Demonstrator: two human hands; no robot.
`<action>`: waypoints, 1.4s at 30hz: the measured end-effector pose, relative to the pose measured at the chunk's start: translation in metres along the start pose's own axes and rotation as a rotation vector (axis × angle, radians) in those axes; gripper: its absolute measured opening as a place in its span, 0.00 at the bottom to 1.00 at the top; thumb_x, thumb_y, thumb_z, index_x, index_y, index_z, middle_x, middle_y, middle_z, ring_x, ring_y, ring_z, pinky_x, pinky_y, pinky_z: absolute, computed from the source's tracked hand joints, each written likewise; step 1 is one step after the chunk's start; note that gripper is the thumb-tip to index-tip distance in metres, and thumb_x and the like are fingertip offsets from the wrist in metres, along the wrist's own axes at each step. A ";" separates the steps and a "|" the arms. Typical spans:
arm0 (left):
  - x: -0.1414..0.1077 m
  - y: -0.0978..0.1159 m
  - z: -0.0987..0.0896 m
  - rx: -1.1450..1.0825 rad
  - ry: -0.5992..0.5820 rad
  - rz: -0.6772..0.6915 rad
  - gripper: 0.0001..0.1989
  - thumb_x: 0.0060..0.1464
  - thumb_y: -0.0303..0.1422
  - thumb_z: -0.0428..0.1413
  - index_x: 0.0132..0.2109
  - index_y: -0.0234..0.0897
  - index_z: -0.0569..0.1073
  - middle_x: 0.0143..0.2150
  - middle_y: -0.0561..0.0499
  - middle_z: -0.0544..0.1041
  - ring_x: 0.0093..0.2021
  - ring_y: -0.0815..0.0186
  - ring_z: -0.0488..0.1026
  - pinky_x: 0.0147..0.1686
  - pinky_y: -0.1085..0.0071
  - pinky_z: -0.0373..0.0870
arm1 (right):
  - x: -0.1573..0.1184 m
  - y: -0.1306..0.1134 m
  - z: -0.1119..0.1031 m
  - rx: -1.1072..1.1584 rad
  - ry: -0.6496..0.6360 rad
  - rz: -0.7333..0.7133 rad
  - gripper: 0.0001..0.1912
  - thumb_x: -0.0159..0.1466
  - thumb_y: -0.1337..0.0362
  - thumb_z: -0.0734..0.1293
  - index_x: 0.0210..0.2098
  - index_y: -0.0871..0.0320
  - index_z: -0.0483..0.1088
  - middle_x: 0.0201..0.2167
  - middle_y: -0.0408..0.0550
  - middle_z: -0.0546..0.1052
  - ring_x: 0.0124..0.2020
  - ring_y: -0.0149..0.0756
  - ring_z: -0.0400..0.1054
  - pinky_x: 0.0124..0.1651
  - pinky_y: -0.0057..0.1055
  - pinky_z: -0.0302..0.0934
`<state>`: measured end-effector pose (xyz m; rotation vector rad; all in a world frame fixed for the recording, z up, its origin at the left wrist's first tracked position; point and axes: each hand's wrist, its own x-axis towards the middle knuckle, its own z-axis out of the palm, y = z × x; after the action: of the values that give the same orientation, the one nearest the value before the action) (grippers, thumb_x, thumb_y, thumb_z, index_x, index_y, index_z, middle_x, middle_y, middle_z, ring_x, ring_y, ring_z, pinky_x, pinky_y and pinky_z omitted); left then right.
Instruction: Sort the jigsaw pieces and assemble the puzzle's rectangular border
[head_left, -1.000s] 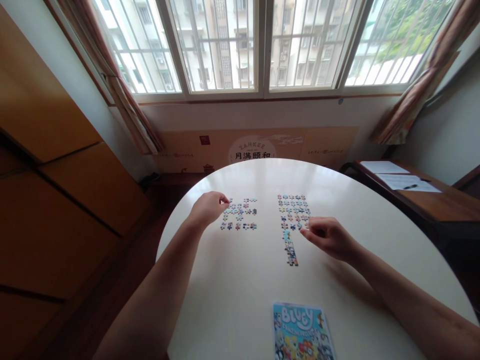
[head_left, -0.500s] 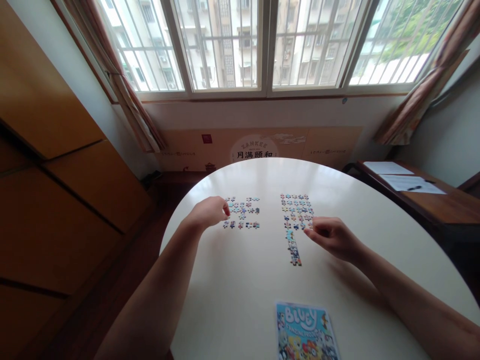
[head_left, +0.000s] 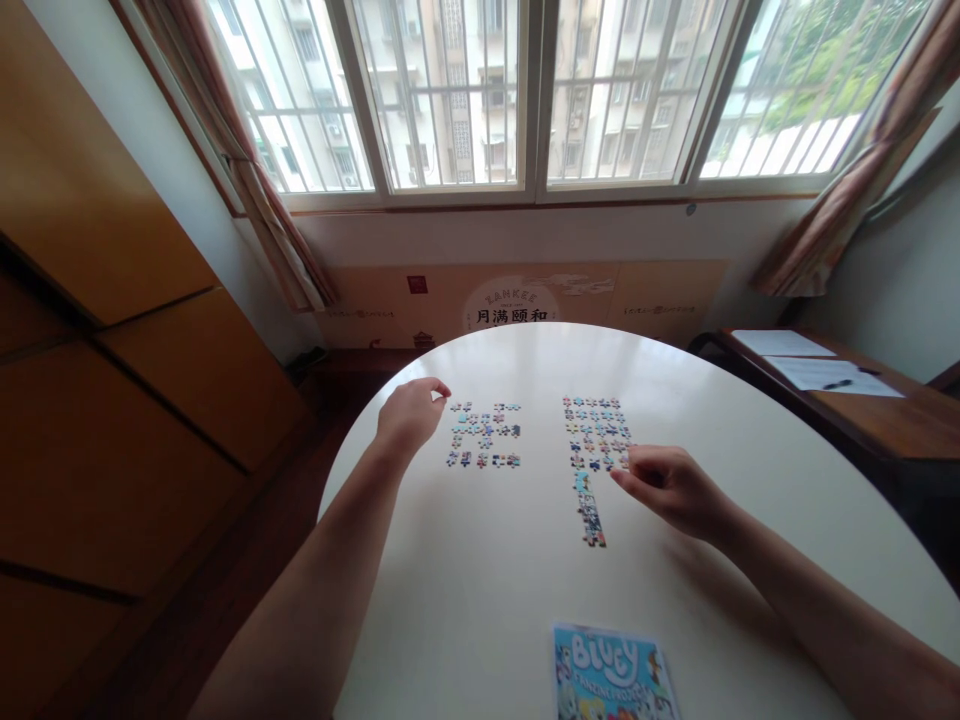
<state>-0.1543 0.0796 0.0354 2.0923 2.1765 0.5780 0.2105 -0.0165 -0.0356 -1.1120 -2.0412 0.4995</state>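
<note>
Loose puzzle pieces lie in uneven rows on the white round table. My left hand is at the upper left corner of these rows, thumb and fingertips brought together; anything between them is too small to make out. A second group of pieces lies in tighter rows to the right, and a joined strip runs down below it. My right hand is at that group's lower right corner, its fingers curled and thumb near the index finger. Whatever it pinches is hidden.
A blue Bluey picture sheet lies at the near edge of the view. On the right, a brown side table holds papers and a pen. Orange cabinets stand at the left, beyond the table edge.
My left hand has moved up and slightly left, off the side of the left rows to their upper corner. My right hand keeps its place by the right group. The view has tilted slightly.
</note>
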 end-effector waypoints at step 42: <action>0.015 -0.010 0.041 -0.311 0.192 0.071 0.15 0.43 0.20 0.45 0.31 0.39 0.74 0.31 0.53 0.78 0.36 0.64 0.74 0.39 0.71 0.71 | -0.001 -0.030 -0.004 0.027 0.007 -0.091 0.25 0.69 0.63 0.63 0.22 0.54 0.45 0.19 0.38 0.52 0.21 0.30 0.47 0.26 0.32 0.45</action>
<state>-0.1523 0.1036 -0.0020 2.0242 1.9488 1.0874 0.1977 -0.0334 -0.0147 -0.9980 -2.0626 0.4753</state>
